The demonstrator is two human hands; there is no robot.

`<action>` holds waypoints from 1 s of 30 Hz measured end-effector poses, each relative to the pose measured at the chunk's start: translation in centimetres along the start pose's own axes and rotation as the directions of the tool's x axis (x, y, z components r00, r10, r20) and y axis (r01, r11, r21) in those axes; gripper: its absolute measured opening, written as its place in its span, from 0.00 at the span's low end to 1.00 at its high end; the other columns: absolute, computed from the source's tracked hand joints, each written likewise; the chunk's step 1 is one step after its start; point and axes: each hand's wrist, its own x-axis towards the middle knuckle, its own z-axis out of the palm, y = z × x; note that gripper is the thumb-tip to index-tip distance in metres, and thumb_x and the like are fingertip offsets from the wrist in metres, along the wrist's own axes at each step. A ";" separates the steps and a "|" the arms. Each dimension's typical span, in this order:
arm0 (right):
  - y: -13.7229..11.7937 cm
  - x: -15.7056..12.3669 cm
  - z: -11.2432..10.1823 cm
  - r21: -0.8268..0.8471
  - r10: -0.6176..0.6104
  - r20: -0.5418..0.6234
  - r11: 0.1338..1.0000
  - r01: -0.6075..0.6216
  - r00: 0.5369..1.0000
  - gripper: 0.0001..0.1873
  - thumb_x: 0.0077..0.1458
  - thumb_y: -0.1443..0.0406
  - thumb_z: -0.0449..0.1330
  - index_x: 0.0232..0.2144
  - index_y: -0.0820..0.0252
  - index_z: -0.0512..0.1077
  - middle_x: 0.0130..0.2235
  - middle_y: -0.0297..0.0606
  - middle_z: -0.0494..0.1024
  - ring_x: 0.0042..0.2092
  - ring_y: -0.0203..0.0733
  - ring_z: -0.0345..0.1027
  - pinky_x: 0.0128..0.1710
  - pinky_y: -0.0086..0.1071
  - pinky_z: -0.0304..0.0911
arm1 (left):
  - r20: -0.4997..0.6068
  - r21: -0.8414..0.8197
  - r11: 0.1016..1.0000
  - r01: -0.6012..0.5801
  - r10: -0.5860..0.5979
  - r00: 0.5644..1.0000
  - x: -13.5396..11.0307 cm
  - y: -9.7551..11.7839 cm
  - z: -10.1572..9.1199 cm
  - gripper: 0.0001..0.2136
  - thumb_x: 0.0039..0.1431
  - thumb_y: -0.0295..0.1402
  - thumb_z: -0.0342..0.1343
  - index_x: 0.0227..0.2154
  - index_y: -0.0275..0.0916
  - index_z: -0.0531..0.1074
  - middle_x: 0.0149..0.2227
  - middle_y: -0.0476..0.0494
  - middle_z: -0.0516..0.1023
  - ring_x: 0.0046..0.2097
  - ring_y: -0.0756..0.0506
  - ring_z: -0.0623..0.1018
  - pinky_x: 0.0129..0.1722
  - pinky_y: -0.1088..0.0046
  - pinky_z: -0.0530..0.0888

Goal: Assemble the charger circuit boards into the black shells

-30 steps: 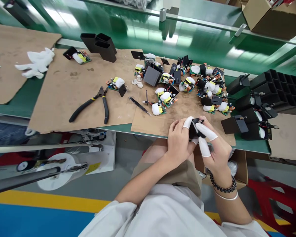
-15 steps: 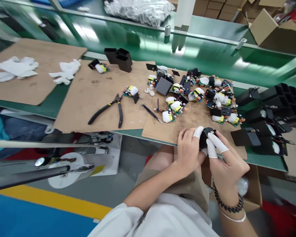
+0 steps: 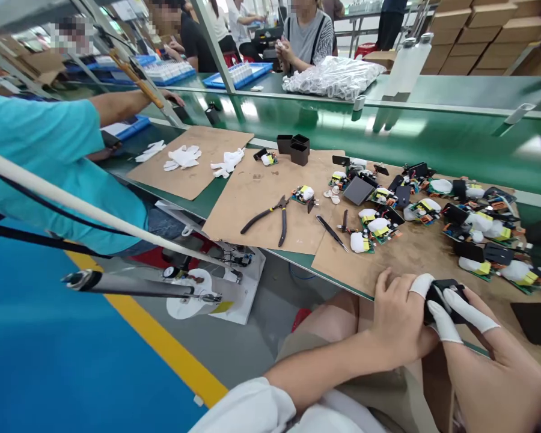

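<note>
My left hand (image 3: pixel 399 316) and my right hand (image 3: pixel 491 355) meet at the near edge of the cardboard mat (image 3: pixel 415 255), both closed on a small black plastic part (image 3: pixel 442 296). White finger cots cover my left forefinger and my right thumb and forefinger, which press on the part's top. Just beyond it lie several green circuit boards with white and yellow components (image 3: pixel 379 225), mixed with black housings (image 3: pixel 358 189).
Black-handled pliers (image 3: pixel 270 218) and tweezers (image 3: pixel 331 231) lie on the left mat. White gloves (image 3: pixel 183 157) rest further left. A co-worker in a teal shirt (image 3: pixel 40 156) sits at my left. Other people work across the green conveyor (image 3: pixel 433 135), by a bag of white parts (image 3: pixel 333 77).
The view has swung up and to the left, bringing the co-workers and far bench into sight. My hands keep the same grip on the black part.
</note>
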 end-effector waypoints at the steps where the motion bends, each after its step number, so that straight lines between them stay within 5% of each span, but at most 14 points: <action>1: 0.4 0.0 0.1 -0.051 0.048 -0.040 0.997 -0.050 0.998 0.28 0.56 0.66 0.70 0.58 0.41 0.78 0.59 0.34 0.81 0.48 0.56 0.84 0.45 0.43 0.84 | 0.020 -0.010 1.000 0.008 -0.008 1.000 0.1 0.1 -0.4 0.36 0.50 0.34 0.58 0.64 0.30 0.64 0.57 0.26 0.77 0.59 0.32 0.78 0.72 0.42 0.64; 6: 1.4 0.0 0.8 0.105 0.196 -0.019 0.976 -0.193 0.980 0.25 0.52 0.62 0.73 0.53 0.55 0.80 0.55 0.47 0.84 0.52 0.58 0.83 0.44 0.47 0.85 | 0.038 -0.044 0.999 0.007 -0.005 0.999 -0.4 0.3 -2.7 0.27 0.58 0.29 0.57 0.62 0.32 0.67 0.61 0.29 0.76 0.66 0.32 0.72 0.69 0.46 0.69; 10: 0.3 0.7 0.0 0.061 0.151 -0.014 0.987 -0.150 0.988 0.17 0.56 0.66 0.70 0.49 0.55 0.81 0.52 0.46 0.85 0.52 0.54 0.83 0.47 0.43 0.84 | -0.173 -0.032 0.999 -0.031 0.025 0.985 -2.3 -0.4 -4.6 0.23 0.65 0.30 0.58 0.62 0.36 0.66 0.60 0.30 0.76 0.64 0.35 0.74 0.66 0.47 0.72; 14: -0.4 0.9 -0.6 -0.031 0.010 -0.093 0.999 -0.013 0.996 0.19 0.55 0.69 0.70 0.50 0.52 0.79 0.66 0.47 0.74 0.66 0.57 0.71 0.62 0.53 0.75 | -0.302 0.039 0.998 0.040 -0.027 0.953 -4.0 -1.8 -6.7 0.25 0.66 0.32 0.61 0.63 0.41 0.66 0.59 0.33 0.76 0.63 0.37 0.76 0.65 0.51 0.74; 17: 0.3 0.6 -0.3 -0.043 0.024 -0.019 0.999 -0.024 1.000 0.14 0.58 0.69 0.68 0.47 0.56 0.79 0.67 0.51 0.72 0.66 0.56 0.71 0.63 0.51 0.74 | -0.348 0.094 0.992 0.082 -0.044 0.936 -4.4 -2.6 -7.3 0.24 0.65 0.32 0.62 0.63 0.42 0.67 0.59 0.33 0.77 0.62 0.37 0.77 0.63 0.52 0.76; 20: 0.3 0.7 -0.3 -0.002 0.085 0.050 0.996 -0.085 0.995 0.14 0.59 0.69 0.67 0.48 0.57 0.78 0.63 0.52 0.77 0.62 0.55 0.76 0.59 0.49 0.77 | -0.358 0.113 0.991 0.078 -0.033 0.933 -4.3 -3.0 -7.0 0.24 0.65 0.32 0.62 0.63 0.42 0.67 0.58 0.34 0.77 0.62 0.37 0.77 0.63 0.50 0.76; 25: -0.8 1.0 -0.5 -0.036 -0.046 -0.062 0.998 0.044 0.997 0.21 0.54 0.73 0.69 0.50 0.51 0.78 0.63 0.45 0.77 0.62 0.55 0.76 0.60 0.49 0.77 | -0.362 0.100 0.995 0.006 0.030 0.932 -3.9 -2.7 -6.6 0.24 0.64 0.31 0.63 0.62 0.42 0.68 0.56 0.35 0.78 0.62 0.37 0.78 0.64 0.49 0.74; 30: 0.3 0.5 0.1 0.036 0.110 0.133 0.993 -0.115 0.985 0.14 0.59 0.69 0.67 0.48 0.56 0.78 0.68 0.51 0.71 0.64 0.55 0.73 0.60 0.48 0.76 | -0.172 -0.049 0.998 -0.034 0.025 0.985 -2.2 -1.5 -5.9 0.30 0.63 0.33 0.64 0.66 0.39 0.63 0.62 0.31 0.75 0.64 0.38 0.76 0.64 0.56 0.76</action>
